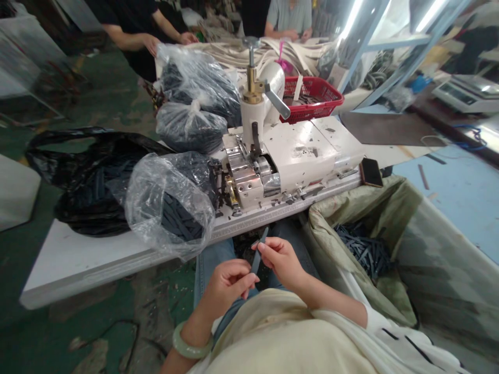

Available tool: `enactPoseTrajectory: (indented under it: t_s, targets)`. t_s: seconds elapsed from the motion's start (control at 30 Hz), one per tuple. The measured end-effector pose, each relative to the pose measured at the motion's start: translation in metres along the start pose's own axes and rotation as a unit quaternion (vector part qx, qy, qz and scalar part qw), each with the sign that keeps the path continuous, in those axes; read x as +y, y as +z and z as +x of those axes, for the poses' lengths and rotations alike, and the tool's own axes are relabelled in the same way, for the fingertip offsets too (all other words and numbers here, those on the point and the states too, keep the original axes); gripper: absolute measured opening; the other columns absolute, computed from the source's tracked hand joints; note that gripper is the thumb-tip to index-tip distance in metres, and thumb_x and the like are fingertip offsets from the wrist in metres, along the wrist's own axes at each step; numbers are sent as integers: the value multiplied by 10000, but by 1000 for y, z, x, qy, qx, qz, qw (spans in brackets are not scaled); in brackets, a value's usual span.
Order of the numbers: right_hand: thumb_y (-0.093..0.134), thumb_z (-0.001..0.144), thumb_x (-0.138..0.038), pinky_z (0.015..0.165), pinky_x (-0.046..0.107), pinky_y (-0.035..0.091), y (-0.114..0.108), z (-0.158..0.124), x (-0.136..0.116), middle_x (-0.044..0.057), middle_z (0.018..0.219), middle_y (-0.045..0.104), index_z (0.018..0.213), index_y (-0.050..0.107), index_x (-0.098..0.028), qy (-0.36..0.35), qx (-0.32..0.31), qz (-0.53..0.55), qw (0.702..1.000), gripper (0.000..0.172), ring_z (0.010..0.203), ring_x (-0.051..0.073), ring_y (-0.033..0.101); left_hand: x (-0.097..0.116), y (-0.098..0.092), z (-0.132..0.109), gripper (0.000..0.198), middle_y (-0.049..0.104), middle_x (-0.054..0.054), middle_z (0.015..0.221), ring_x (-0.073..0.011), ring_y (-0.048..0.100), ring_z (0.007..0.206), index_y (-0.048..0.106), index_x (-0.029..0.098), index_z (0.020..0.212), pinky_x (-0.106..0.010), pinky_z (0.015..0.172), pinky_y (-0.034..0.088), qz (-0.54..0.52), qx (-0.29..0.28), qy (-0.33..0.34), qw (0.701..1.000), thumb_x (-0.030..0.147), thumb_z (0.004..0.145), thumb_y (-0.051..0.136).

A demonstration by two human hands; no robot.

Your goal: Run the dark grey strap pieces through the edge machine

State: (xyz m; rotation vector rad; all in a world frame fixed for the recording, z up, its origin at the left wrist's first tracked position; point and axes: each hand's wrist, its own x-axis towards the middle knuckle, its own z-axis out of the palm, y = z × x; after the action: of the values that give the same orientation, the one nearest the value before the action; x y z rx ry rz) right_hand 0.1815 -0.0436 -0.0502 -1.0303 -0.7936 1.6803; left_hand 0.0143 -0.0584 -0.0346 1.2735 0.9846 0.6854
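Note:
A narrow dark blue-grey strip (256, 262) is held over my lap, tilted with its upper end toward the table edge. My right hand (281, 258) pinches it between thumb and fingers near the upper part. At the strip's lower end, my left hand (230, 283) has its thumb and fingers closed on it. Just beyond the hands stands a white machine (249, 171) with metal rollers and a lever, scraps scattered around it. To its left lies a clear plastic bag (167, 208) of similar strips. On the right, a cloth-lined bin holds a heap of strips (364, 252).
A black bag (93, 192) and tied clear bags (191, 124) crowd the table's left and back. A red basket (312, 96) stands behind the machine, and a phone (371, 172) lies at the right corner. Two people (290, 26) work across the table.

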Motion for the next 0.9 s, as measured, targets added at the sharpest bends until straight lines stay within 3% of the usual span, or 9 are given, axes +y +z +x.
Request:
enactPoseTrajectory:
  t_s: [0.1,0.2,0.37,0.5,0.67,0.9]
  targets:
    - [653,819,-468,596,217,494,7,13,-15,30,729,688,812,692,-154,17,-16,14,1000,317,645,115,621,-3,0,3,333,576,-19,592,-78,511,406,686,140,607,-194,389,370,-3,-33,-22,999,382,829,627]
    - [676,786,-498,587,256,539,14,34,-40,31,692,705,822,659,-157,40,-30,32,998,343,595,138,663,-3,-2,6,330,591,-22,602,-76,506,398,692,136,624,-195,383,368,-22,-31,-32,999,408,805,652]
    - [721,763,-424,601,267,563,24,54,-70,65,715,733,851,697,-129,77,-62,71,993,309,626,163,699,6,-11,11,292,605,-22,629,-97,541,453,729,138,780,-213,429,409,-95,64,-5,993,417,812,650]
    - [715,779,-372,627,249,569,28,52,-69,85,791,752,880,711,-123,121,-83,95,985,270,696,166,721,11,-15,16,353,647,-55,685,-121,566,495,725,122,892,-236,453,424,-185,108,-12,977,453,833,617]
    - [697,800,-335,627,227,574,26,49,-60,83,802,754,893,713,-122,131,-81,103,983,232,710,157,724,11,-11,17,347,644,-62,659,-120,562,471,728,96,880,-231,436,390,-266,79,-22,960,426,828,635]
    - [699,801,-325,619,229,575,22,45,-55,81,788,749,896,718,-119,128,-78,109,983,228,693,155,718,15,-1,14,345,630,-50,612,-101,531,431,733,92,841,-218,407,348,-296,65,-43,952,429,789,681]
